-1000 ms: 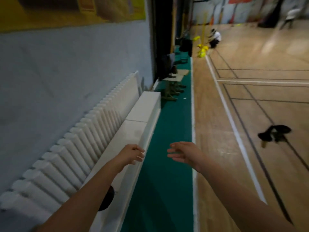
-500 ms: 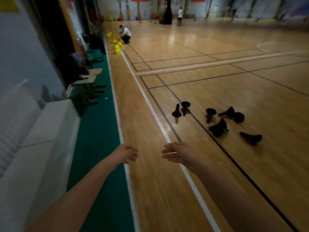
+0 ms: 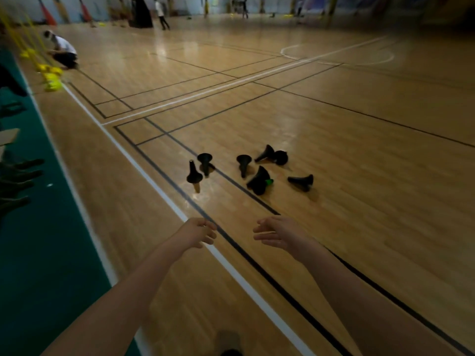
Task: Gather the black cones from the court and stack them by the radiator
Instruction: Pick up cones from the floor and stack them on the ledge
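Several black cones lie scattered on the wooden court ahead of me. One cone (image 3: 193, 172) stands upright, and another cone (image 3: 205, 160) sits close behind it. More cones (image 3: 259, 181) lie tipped on their sides to the right, the farthest right cone (image 3: 302, 180) pointing left. My left hand (image 3: 198, 233) and my right hand (image 3: 276, 233) are held out in front, well short of the cones. Both hands hold nothing, with fingers loosely relaxed. The radiator is out of view.
A green floor strip (image 3: 38, 240) runs along the left edge. White and black court lines (image 3: 164, 194) cross between me and the cones. A crouching person (image 3: 63, 51) works by yellow items (image 3: 50, 75) at far left. Other people stand at the far end.
My view has swung right, from the radiator and white bench along the wall to the open court. The cones now lie ahead. Both hands stay held out, holding nothing.
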{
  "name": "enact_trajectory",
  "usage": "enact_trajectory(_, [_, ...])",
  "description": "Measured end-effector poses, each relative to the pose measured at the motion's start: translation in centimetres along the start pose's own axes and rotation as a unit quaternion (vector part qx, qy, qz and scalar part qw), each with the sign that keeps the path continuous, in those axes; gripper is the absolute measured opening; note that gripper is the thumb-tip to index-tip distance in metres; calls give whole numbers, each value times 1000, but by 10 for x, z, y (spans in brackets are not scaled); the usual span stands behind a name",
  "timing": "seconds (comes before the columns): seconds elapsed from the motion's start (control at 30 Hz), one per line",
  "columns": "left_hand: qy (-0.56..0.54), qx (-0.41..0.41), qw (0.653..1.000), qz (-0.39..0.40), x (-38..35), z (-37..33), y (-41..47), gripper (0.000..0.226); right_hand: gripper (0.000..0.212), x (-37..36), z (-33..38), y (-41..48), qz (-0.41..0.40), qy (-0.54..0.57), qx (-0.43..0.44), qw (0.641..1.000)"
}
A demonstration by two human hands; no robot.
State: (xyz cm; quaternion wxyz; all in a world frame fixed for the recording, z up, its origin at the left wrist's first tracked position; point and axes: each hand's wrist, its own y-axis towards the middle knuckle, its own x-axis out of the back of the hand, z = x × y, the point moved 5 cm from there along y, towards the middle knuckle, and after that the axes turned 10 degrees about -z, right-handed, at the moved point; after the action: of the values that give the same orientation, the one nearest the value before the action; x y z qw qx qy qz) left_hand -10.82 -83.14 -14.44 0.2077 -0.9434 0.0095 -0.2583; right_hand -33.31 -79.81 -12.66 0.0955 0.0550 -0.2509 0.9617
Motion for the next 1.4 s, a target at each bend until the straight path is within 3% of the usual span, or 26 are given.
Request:
enact_trajectory(0.47, [17, -18, 997, 71, -13, -95, 195, 19, 22, 15, 86, 159, -82, 49, -48, 994])
enact_trajectory(0.8, [36, -26, 994, 98, -81, -168, 294, 17, 19, 77, 120, 273, -97, 76, -68, 990])
enact_trajectory(1.17, [41, -24, 997, 63, -154, -285, 415, 16, 19, 188, 194, 432, -70, 80, -34, 994])
enact_trajectory(1.4, [21, -9, 999, 38, -179, -331, 482, 18, 18, 212, 221, 524, -73, 75, -61, 993])
